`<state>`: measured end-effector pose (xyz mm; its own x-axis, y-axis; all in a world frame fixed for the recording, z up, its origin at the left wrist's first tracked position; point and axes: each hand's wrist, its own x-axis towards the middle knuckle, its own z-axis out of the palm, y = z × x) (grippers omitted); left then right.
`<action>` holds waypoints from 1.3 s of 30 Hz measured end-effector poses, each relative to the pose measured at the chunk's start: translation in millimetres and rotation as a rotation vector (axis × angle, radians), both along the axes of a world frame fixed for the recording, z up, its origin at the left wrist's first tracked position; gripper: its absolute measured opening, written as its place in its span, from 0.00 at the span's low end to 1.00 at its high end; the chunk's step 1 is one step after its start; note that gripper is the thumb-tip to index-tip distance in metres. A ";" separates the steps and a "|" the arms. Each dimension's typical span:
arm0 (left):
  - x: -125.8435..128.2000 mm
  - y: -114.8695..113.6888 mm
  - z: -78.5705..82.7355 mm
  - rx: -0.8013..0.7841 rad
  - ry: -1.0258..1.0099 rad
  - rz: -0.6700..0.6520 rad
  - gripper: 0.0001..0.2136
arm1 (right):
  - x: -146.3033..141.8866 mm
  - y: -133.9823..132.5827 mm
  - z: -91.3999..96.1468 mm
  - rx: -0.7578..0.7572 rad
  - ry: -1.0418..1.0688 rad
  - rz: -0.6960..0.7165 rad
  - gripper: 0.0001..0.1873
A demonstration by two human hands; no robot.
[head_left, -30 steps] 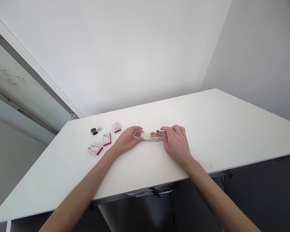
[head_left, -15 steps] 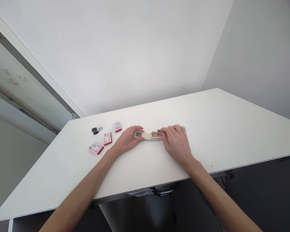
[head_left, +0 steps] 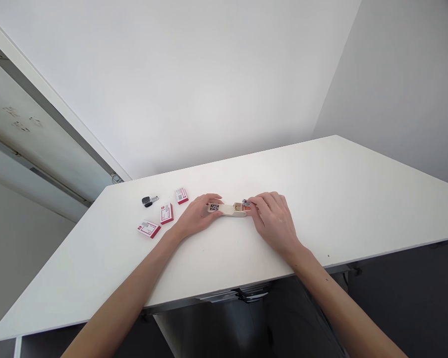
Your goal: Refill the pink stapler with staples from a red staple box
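A cream stapler [head_left: 227, 210] lies open lengthwise on the white table. Its left end carries a dark patterned patch, and the right half shows a hollow section with a small silver metal part [head_left: 245, 202]. My left hand [head_left: 197, 215] has the left end between thumb and fingers. At the other end, my right hand [head_left: 274, 217] is closed, thumb and fingertips on the stapler beside the metal part. My right fingers hide the stapler's far right tip, so its exact grip is partly covered.
Left of my left hand lie three small red-and-white boxes: an upper one [head_left: 181, 195], a middle one [head_left: 167, 214] and a lower one [head_left: 148, 228]. Near them is a small black tool with a metal end [head_left: 150, 201]. A wall [head_left: 224, 89] rises behind the table [head_left: 358, 199].
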<state>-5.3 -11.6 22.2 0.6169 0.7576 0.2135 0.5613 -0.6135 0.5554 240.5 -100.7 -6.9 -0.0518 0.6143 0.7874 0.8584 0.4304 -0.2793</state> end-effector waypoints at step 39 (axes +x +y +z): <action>-0.6 -0.7 -0.4 0.019 0.012 -0.005 0.20 | 2.6 -2.7 -0.4 0.023 0.171 0.006 0.06</action>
<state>-5.9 -12.3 21.8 0.6230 0.7505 0.2205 0.5649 -0.6266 0.5369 243.2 -103.5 -7.4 0.0803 0.5962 0.7988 0.7967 0.4433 -0.4109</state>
